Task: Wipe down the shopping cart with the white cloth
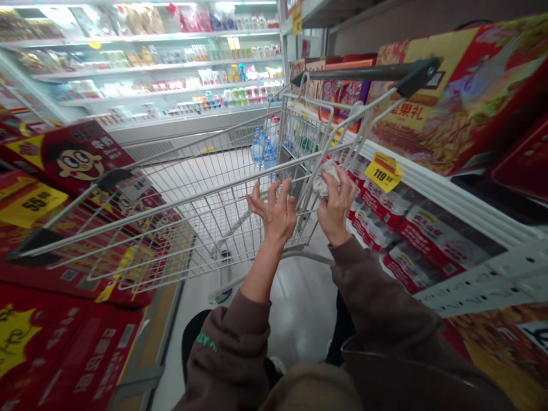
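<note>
A wire shopping cart stands before me, its near side rail running across my view. My left hand is at the cart's side wires, fingers spread and bent; whether the fingertips touch the wires I cannot tell. A crumpled white cloth is bunched in my right hand, close against the cart's wires below its handle end. The dark push handle is at the upper right, above both hands. Part of the cloth is hidden under the fingers.
Red gift boxes are stacked on the left. At right, a shelf carries boxes, with bottle packs beneath. A lit refrigerated display stands at the back, with blue water bottles before it.
</note>
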A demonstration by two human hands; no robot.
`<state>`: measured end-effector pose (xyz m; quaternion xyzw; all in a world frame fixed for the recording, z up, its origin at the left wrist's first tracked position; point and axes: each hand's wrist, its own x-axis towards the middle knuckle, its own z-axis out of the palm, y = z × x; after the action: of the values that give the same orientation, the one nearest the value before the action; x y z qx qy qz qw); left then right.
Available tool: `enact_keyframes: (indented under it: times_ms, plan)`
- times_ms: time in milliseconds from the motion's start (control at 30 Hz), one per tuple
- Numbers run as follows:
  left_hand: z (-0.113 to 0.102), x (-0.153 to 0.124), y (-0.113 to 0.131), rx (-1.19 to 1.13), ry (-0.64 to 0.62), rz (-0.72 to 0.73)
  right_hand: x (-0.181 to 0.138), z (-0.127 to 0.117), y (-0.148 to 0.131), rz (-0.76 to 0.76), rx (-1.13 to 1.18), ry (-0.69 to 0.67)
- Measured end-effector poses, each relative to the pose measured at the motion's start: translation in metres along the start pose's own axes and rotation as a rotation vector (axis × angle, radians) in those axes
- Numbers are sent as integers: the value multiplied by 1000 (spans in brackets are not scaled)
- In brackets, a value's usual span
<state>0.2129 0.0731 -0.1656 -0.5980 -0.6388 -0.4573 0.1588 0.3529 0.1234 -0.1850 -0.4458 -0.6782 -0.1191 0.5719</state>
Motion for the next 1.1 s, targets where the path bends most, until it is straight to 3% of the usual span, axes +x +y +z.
enact_keyframes:
  times_ms: [267, 467, 667, 900, 1100]
  plan:
    - [-1, 2, 0, -7, -15, 10, -26, -1, 8, -79, -33, -163]
    - [-2, 0, 0, -7, -1, 3, 4, -5, 27, -38, -16, 34]
    - [-3, 0, -1, -20, -15, 5, -48, -4, 37, -143, -6, -209]
    - [-1, -1, -2, -20, 13, 3, 12, -13, 62, -49, 44, 95]
    - [-1, -2, -2, -17, -1, -4, -23, -11, 67, -90, 83, -44]
